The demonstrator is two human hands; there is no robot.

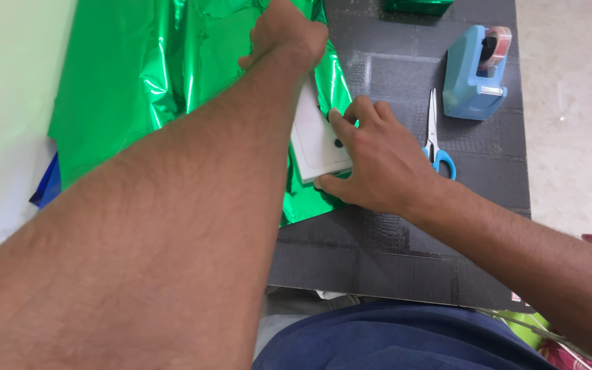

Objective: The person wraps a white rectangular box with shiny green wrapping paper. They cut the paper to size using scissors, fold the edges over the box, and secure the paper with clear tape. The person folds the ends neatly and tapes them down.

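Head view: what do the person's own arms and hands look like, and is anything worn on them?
Both forearms are bare and hairy, with no sleeves in view. The left hand and right hand wear no gloves; no rings, watch or bands show. Fingers are bare, with short nails.

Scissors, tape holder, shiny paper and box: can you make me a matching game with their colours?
Things:
1. scissors
2. tape dispenser
3. wrapping foil
4. box

Descriptions:
A. shiny green
B. white, under the right hand
C. light blue block
D. silver blades with blue handles

Pairs: 1-D, 2-C, 3-A, 4-B
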